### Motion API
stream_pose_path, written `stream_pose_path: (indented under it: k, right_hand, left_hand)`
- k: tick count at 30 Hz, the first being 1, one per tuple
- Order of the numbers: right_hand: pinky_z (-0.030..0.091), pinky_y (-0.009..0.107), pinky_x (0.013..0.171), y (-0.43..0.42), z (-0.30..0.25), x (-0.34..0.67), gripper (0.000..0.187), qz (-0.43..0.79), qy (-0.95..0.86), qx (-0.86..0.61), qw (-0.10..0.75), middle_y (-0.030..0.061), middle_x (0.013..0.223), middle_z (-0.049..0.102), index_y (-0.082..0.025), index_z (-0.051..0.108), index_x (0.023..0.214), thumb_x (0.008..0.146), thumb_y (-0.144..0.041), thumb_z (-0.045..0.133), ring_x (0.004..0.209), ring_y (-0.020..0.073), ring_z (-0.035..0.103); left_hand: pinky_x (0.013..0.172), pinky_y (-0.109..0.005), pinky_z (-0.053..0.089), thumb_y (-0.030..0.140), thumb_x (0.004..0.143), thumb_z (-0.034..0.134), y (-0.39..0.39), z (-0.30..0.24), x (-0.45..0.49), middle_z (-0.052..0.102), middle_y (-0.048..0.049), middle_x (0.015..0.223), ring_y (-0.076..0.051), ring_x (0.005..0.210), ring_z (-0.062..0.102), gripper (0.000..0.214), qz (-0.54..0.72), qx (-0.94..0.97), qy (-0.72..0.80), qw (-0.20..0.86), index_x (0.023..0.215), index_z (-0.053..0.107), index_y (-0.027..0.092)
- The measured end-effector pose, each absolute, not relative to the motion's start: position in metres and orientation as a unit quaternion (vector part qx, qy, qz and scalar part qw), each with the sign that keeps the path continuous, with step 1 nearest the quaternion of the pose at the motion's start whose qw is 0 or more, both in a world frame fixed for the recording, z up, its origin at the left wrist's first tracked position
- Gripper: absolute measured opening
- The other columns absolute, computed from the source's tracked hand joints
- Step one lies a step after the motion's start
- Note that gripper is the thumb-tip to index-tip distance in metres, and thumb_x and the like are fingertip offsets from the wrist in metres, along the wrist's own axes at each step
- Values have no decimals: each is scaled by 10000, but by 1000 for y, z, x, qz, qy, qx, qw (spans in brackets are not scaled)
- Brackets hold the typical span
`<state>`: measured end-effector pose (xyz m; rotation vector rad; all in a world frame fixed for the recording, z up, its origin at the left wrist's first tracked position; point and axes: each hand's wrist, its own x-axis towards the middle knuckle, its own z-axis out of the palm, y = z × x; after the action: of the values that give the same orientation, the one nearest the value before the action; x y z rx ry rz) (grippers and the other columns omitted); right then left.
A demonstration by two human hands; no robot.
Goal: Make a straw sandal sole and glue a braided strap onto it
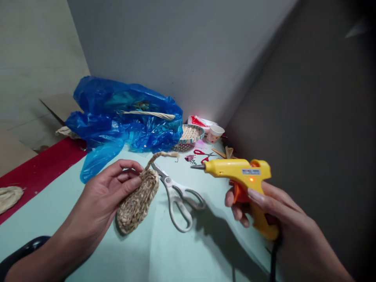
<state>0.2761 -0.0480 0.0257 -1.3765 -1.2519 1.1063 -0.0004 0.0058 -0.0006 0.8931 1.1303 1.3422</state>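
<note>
Between the thumb and fingers of my left hand [114,192] is an oval coil of braided straw [138,201], held tilted above the table. A loose end of the braid [160,156] sticks out from its top toward the right. My right hand [273,207] grips a yellow glue gun [235,168] by its handle, fingers around the orange trigger. The nozzle points left toward the coil, with a gap between them, and a small orange light glows on the gun's side. Large grey-handled scissors [179,199] lie on the table between my hands.
A blue plastic bag [126,117] with straw on it lies at the back. Beyond the scissors are a woven basket [192,134], a paper cup [215,134] and red-handled scissors [202,153]. A grey wall [288,117] rises at the right. The gun's black cord [273,258] hangs down.
</note>
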Motion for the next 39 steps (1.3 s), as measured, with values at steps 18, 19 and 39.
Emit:
stream_pose_path:
  k: [18, 19, 39]
  right_hand:
    - [458, 290, 543, -44, -18, 309, 622, 389, -527, -724, 217, 88, 652, 674, -163, 679, 721, 945, -647, 359, 579, 188, 630]
    - [414, 305, 533, -46, -13, 308, 643, 298, -556, -759, 162, 93, 632, 652, -174, 652, 677, 956, -644, 314, 581, 206, 614]
    - [479, 286, 707, -49, 11, 224, 234, 135, -780, -444, 420, 28, 897, 729, -176, 693, 1037, 927, -20, 557, 793, 155, 609]
  left_hand:
    - [567, -158, 511, 476, 714, 801, -7, -9, 0, 769, 8, 913, -145, 713, 676, 295, 417, 543, 546, 482, 940, 762, 291]
    - [580, -162, 518, 483, 716, 794, -8, -8, 1, 778, 6, 926, -152, 725, 686, 296, 412, 551, 547, 477, 944, 771, 296]
    - [666, -166, 584, 448, 684, 799, -16, -7, 11, 825, 36, 887, -208, 802, 755, 123, 381, 577, 580, 430, 774, 820, 367]
